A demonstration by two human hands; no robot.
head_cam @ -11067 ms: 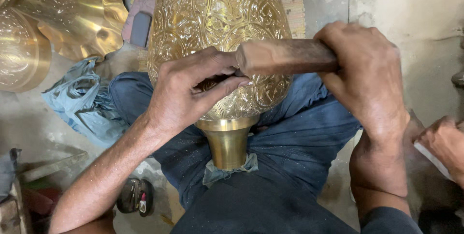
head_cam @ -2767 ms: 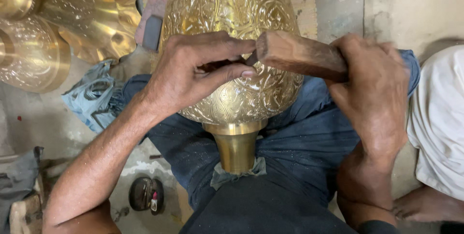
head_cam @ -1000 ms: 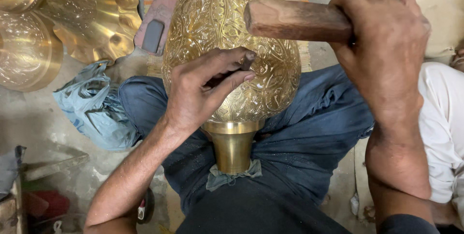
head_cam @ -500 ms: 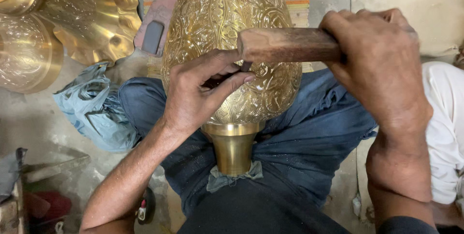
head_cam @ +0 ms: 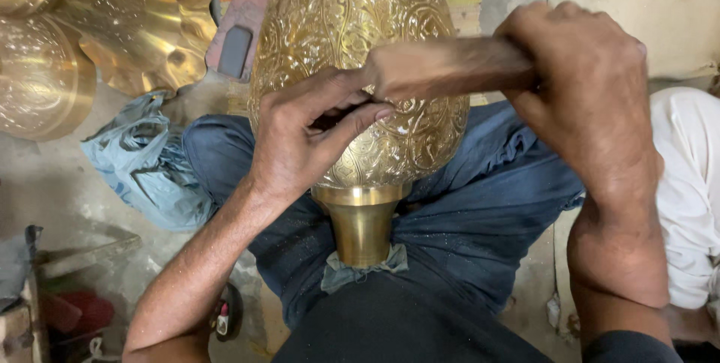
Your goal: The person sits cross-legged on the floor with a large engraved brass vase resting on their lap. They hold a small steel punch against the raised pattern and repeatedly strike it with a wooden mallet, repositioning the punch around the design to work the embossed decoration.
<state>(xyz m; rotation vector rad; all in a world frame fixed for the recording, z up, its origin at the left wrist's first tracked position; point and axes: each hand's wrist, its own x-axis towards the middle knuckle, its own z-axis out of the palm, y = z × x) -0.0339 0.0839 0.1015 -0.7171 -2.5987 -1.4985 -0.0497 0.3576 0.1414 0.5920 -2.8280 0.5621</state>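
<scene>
Brass vase (head_cam: 352, 70), tall and bulbous with dense embossed scrollwork over its whole body, lies across the person's lap on blue trousers (head_cam: 465, 213), its smooth plain neck (head_cam: 361, 228) pointing toward the body and resting on a scrap of grey cloth (head_cam: 360, 273). Seen from the head camera, the left hand (head_cam: 307, 138) presses on the vase's belly, fingers pinched narrow around a small dark tool whose tip is mostly hidden. The right hand (head_cam: 585, 100) is closed tight around a wooden mallet (head_cam: 442, 67), a brown block blurred just above the left fingers. To the left on the floor sit a scalloped brass bowl (head_cam: 142, 25) and a rounded embossed brass piece (head_cam: 37, 78), shiny and gold-toned. A crumpled pale-blue plastic bag (head_cam: 142, 168) lies beside the knee. A white-clothed leg (head_cam: 686, 183) shows at the right edge.
</scene>
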